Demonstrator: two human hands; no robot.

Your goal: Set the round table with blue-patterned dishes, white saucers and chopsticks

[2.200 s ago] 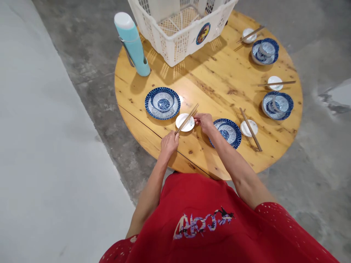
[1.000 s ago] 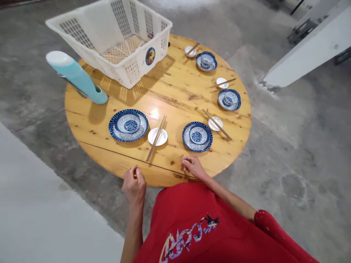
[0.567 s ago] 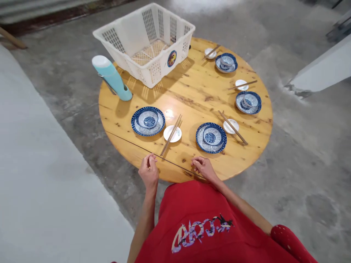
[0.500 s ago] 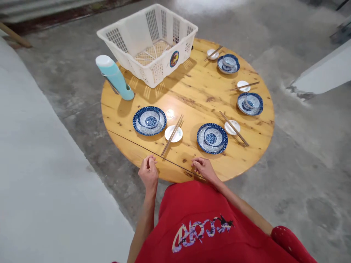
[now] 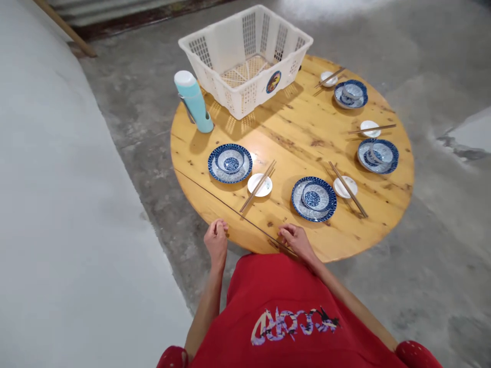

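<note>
the floor [image 5: 441, 255] is bare grey concrete, mottled and stained, with a washed-out glare at its far end and a pale patch [image 5: 473, 134] with a dark ragged edge on the right. a broad, smooth, light grey slab [image 5: 57, 204] fills the left side, and a wooden pole [image 5: 65, 28] lies slanted at its far end below a strip of corrugated wall [image 5: 115, 6]. a round desk [image 5: 307, 133] of knotty yellow wood stands on the floor just beside the slab, a thin dark seam running across its near part.

Lettering on red shirt [image 5: 295, 323] and basket sticker [image 5: 273, 82] is unreadable.
</note>
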